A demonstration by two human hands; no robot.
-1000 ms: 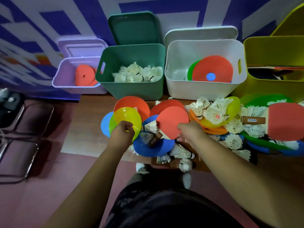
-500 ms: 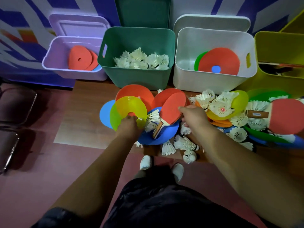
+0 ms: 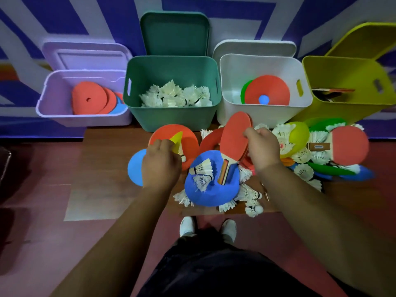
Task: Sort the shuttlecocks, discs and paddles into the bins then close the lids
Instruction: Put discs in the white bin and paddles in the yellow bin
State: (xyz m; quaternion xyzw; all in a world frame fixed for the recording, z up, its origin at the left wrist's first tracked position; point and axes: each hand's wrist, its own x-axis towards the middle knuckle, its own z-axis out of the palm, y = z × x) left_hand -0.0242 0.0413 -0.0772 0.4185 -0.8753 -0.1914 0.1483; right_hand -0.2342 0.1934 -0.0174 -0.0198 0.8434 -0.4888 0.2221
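Yellow disc [image 3: 176,140] now tipped nearly edge-on, gripped by the curled left hand [image 3: 160,166] just in front of the green bin [image 3: 171,116], red paddle [image 3: 234,138] raised higher than before, blade pinched by the right hand [image 3: 262,148], front-right of that bin

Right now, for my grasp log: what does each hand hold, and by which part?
The right hand pinches the red paddle by its blade edge; the left hand grips the yellow disc by its rim.

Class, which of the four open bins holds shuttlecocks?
The green bin, second from left; lilac bin and white bin hold discs, yellow bin paddles.
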